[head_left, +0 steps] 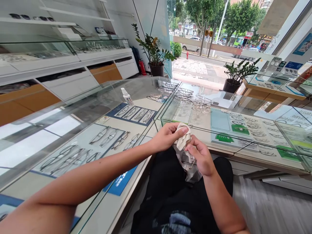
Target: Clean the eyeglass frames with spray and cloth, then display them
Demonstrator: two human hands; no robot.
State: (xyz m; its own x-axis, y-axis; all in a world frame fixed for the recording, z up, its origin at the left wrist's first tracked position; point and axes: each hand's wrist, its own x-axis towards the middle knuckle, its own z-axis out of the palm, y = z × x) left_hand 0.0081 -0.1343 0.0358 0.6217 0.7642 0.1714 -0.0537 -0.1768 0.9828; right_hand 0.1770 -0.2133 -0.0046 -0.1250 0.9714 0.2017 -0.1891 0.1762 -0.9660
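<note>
My left hand (168, 136) pinches a cream cleaning cloth (183, 138) with a zigzag edge, its thumb pressed on top. Close beside it, my right hand (201, 157) is closed, thumb and forefinger together at the cloth's lower edge. Thin wire parts show above and below the cloth, apparently a pair of eyeglasses (191, 165), mostly hidden by cloth and fingers. Both hands are over my lap, in front of the corner of the glass counter. A white spray bottle (127, 97) stands on the counter to the left.
Rows of eyeglasses (133, 113) lie on trays in the left glass case (95, 97). More frames (182, 96) lie at the far corner and in the right case (258, 130). Potted plants (156, 70) stand by the window, near a red fire extinguisher (142, 67).
</note>
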